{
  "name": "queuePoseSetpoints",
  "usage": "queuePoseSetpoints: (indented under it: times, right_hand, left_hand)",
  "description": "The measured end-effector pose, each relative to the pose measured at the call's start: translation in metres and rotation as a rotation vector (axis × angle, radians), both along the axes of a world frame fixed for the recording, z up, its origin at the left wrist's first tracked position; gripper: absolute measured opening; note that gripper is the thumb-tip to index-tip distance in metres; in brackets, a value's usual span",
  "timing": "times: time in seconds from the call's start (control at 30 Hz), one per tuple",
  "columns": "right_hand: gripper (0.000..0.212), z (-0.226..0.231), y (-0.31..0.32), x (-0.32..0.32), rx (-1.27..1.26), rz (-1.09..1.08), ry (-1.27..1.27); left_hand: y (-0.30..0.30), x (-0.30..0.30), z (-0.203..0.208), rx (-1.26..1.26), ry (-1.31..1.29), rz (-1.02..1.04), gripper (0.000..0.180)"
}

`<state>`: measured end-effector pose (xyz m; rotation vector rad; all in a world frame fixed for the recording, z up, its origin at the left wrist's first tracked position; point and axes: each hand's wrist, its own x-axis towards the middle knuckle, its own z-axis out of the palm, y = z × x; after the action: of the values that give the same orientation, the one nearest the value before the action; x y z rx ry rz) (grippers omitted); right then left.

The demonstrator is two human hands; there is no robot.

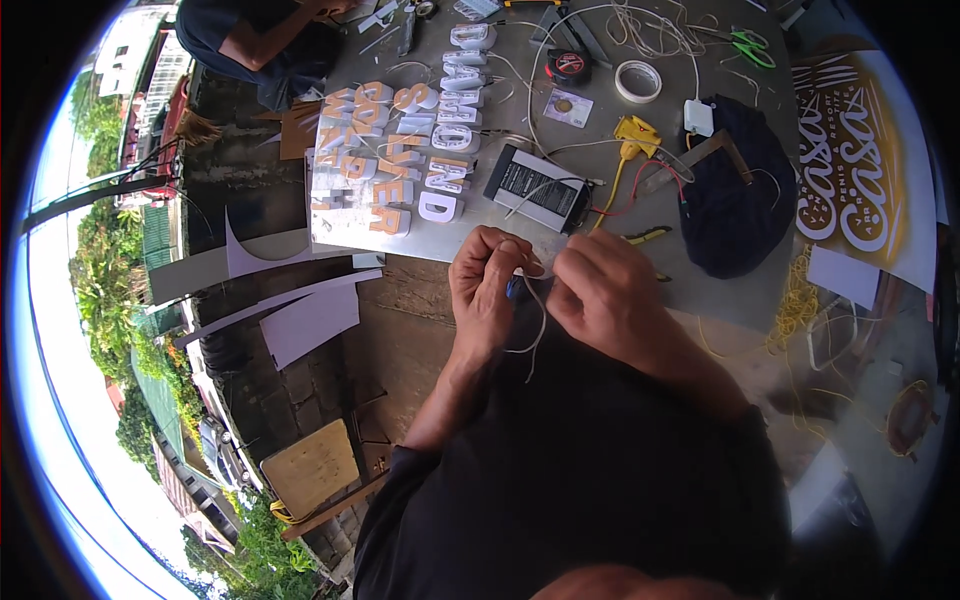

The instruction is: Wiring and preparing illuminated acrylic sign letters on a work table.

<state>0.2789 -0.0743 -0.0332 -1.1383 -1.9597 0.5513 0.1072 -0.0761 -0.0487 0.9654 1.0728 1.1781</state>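
Lengthwise, the curved white cord (544,318) points toward the torso (575,460).

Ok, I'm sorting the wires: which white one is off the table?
The thin white wire pinched in the left hand, dangling before the dark shirt; the other white wires lie on the table.

Open-air sign workshop: block letters (437,207), a tape measure (568,67) and tape roll (655,81) on a grey worktable (615,115)
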Motion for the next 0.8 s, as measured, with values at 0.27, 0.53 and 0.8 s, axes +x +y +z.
queuePoseSetpoints:
  times: [0.27, 0.53, 0.8]
  right_hand:
    - [0.015, -0.005, 0.011, 0.029, -0.025, -0.054, 0.057]
    - [0.01, -0.018, 0.025, 0.053, -0.156, 0.078, 0.199]
    - [0.013, -0.037, 0.035, 0.075, -0.232, 0.21, 0.454]
  left_hand:
    - [0.002, 0.016, 0.019, -0.169, 0.129, -0.139, 0.023]
    - [-0.002, 0.032, 0.019, -0.252, 0.293, -0.134, 0.017]
    - [-0.001, 0.049, 0.02, -0.228, 0.394, -0.122, 0.016]
